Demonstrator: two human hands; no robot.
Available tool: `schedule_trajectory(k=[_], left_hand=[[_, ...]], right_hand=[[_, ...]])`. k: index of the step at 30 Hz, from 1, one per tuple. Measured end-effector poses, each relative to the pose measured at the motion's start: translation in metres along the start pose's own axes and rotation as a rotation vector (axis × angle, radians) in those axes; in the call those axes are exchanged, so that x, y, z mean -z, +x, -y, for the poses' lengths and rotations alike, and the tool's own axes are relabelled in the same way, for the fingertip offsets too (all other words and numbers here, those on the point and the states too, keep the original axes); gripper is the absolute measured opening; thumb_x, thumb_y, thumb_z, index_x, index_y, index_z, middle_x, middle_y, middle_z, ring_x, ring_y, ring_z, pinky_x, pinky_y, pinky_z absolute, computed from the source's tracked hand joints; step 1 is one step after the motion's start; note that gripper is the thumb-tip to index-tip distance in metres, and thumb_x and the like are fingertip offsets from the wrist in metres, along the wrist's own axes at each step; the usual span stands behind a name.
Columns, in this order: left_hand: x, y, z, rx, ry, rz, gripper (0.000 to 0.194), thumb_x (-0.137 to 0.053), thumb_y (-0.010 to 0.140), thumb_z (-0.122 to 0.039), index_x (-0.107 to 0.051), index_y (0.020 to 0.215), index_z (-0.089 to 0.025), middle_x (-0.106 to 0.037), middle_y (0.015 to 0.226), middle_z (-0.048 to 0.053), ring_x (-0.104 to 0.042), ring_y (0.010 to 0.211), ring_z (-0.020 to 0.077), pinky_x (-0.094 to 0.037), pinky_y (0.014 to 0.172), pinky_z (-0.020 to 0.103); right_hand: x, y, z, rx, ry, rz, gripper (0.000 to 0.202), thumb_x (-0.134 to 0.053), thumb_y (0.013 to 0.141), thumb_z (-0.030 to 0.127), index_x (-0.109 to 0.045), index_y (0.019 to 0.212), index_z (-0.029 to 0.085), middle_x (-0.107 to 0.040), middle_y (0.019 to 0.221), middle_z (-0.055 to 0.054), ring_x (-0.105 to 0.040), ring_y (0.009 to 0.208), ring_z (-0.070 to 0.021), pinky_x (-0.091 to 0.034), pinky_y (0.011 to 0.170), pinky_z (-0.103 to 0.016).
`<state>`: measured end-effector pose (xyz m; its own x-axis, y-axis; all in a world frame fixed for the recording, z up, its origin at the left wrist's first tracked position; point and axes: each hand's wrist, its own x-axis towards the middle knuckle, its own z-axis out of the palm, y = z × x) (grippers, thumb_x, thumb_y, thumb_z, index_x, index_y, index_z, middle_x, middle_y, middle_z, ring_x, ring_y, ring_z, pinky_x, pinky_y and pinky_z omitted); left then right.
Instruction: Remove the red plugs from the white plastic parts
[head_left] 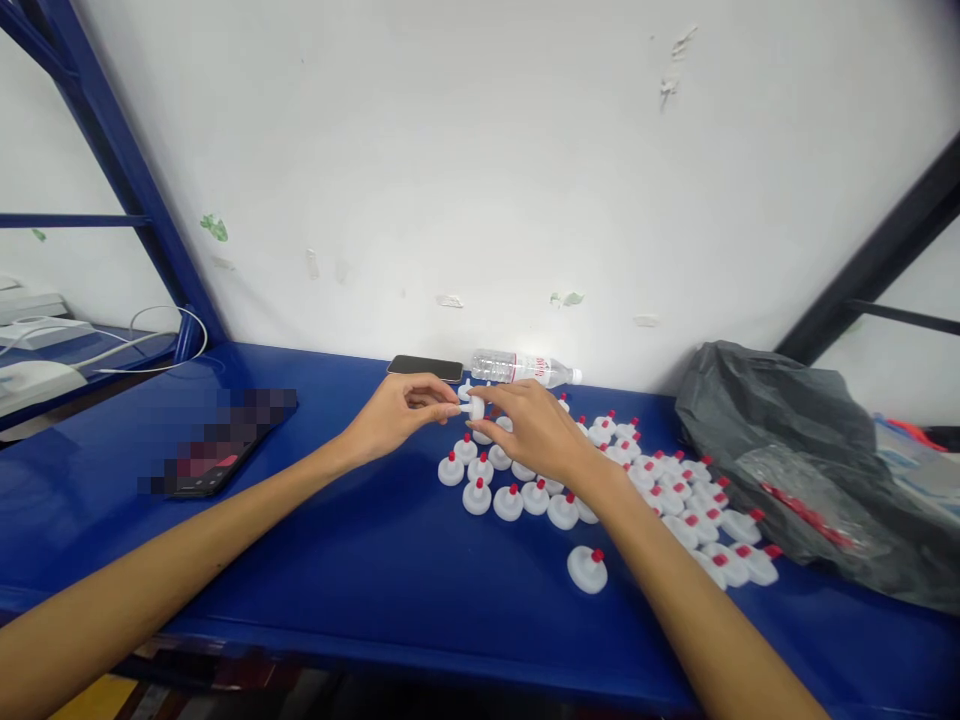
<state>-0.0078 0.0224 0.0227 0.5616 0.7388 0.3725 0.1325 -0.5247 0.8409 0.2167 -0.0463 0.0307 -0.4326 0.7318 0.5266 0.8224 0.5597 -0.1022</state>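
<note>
My right hand (529, 425) grips a white round nozzle cap (477, 407) by its disc-shaped base, turned sideways so that its narrow spout points left. My left hand (401, 415) is closed at the spout's end, thumb and fingers pinched there. Whether a red tip sits between those fingers is hidden. Below and right of my hands, many similar white nozzle caps (508, 503) with red tips stand on the blue table (337, 580). One white cap with a red tip (587, 569) stands apart, nearer the front edge.
A clear plastic bottle (525, 368) lies along the wall beside a dark phone (425, 369). Another phone (225, 450), partly pixelated, is on the left. At right, a black plastic bag (765, 410) carries a clear bag of small red pieces (810, 515). Blue metal posts (127, 150) flank the table.
</note>
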Motion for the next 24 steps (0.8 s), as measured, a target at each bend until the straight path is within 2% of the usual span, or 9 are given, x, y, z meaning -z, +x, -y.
schedule_trajectory(k=[3, 6, 9, 12, 14, 18, 21, 24], left_hand=[[-0.002, 0.0, 0.0, 0.011, -0.022, 0.008, 0.03, -0.082, 0.082, -0.036, -0.071, 0.103, -0.018, -0.074, 0.087, 0.002, -0.071, 0.075, 0.0153, -0.057, 0.076, 0.029], [-0.005, -0.002, 0.0, 0.005, -0.025, 0.018, 0.046, -0.085, 0.078, -0.038, -0.068, 0.117, -0.02, -0.071, 0.104, 0.004, -0.07, 0.079, 0.0147, -0.058, 0.075, 0.03], [-0.009, -0.004, 0.001, 0.003, -0.026, 0.05, 0.062, -0.088, 0.075, -0.039, -0.063, 0.13, -0.023, -0.067, 0.117, 0.007, -0.071, 0.093, 0.0189, -0.06, 0.075, 0.03], [-0.011, -0.006, 0.001, -0.029, -0.028, 0.074, 0.057, -0.088, 0.074, -0.038, -0.068, 0.125, -0.022, -0.065, 0.125, 0.01, -0.07, 0.105, 0.024, -0.061, 0.075, 0.031], [-0.011, -0.007, 0.0, -0.056, -0.049, 0.085, 0.046, -0.087, 0.075, -0.038, -0.073, 0.116, -0.02, -0.064, 0.129, 0.011, -0.07, 0.104, 0.0242, -0.062, 0.076, 0.032], [-0.011, -0.007, -0.003, -0.065, -0.116, 0.041, 0.044, -0.089, 0.073, -0.034, -0.073, 0.11, -0.018, -0.073, 0.113, 0.009, -0.073, 0.091, 0.0199, -0.061, 0.074, 0.03], [-0.01, -0.007, -0.007, -0.051, -0.16, -0.013, 0.043, -0.092, 0.071, -0.031, -0.071, 0.105, -0.016, -0.075, 0.106, 0.008, -0.074, 0.089, 0.0197, -0.061, 0.077, 0.03], [-0.01, -0.008, -0.009, -0.031, -0.223, -0.016, 0.042, -0.093, 0.069, -0.03, -0.067, 0.1, -0.015, -0.074, 0.106, 0.009, -0.074, 0.092, 0.0211, -0.061, 0.081, 0.033]], right_hand=[[0.0, 0.0, 0.0, -0.053, 0.084, 0.019, 0.039, -0.068, 0.097, 0.027, -0.064, 0.136, 0.022, -0.079, 0.101, -0.005, -0.072, 0.095, -0.0253, -0.052, 0.09, -0.041], [-0.002, 0.0, 0.003, -0.086, 0.141, 0.036, 0.042, -0.068, 0.096, 0.025, -0.063, 0.138, 0.027, -0.079, 0.1, -0.003, -0.073, 0.091, -0.0224, -0.053, 0.085, -0.036], [-0.003, 0.0, 0.006, -0.081, 0.125, 0.045, 0.04, -0.07, 0.095, 0.024, -0.065, 0.134, 0.03, -0.079, 0.104, -0.002, -0.073, 0.083, -0.0198, -0.052, 0.077, -0.031], [-0.005, 0.0, 0.007, -0.066, 0.075, 0.036, 0.035, -0.071, 0.094, 0.02, -0.068, 0.128, 0.029, -0.079, 0.097, -0.001, -0.072, 0.08, -0.0198, -0.049, 0.071, -0.03], [-0.006, 0.0, 0.007, -0.023, 0.067, 0.016, 0.032, -0.07, 0.094, 0.02, -0.068, 0.126, 0.027, -0.079, 0.099, -0.002, -0.071, 0.085, -0.0206, -0.05, 0.073, -0.031], [-0.008, 0.0, 0.009, 0.096, 0.063, -0.085, 0.026, -0.065, 0.098, 0.02, -0.068, 0.124, 0.024, -0.075, 0.11, -0.006, -0.065, 0.102, -0.0223, -0.052, 0.085, -0.035], [-0.009, 0.001, 0.012, 0.117, 0.033, -0.161, 0.022, -0.055, 0.103, 0.02, -0.072, 0.116, 0.026, -0.068, 0.115, -0.008, -0.061, 0.104, -0.0216, -0.053, 0.08, -0.033], [-0.01, 0.0, 0.014, 0.11, 0.012, -0.197, 0.025, -0.051, 0.105, 0.022, -0.075, 0.107, 0.029, -0.061, 0.126, -0.009, -0.06, 0.108, -0.0213, -0.053, 0.076, -0.031]])
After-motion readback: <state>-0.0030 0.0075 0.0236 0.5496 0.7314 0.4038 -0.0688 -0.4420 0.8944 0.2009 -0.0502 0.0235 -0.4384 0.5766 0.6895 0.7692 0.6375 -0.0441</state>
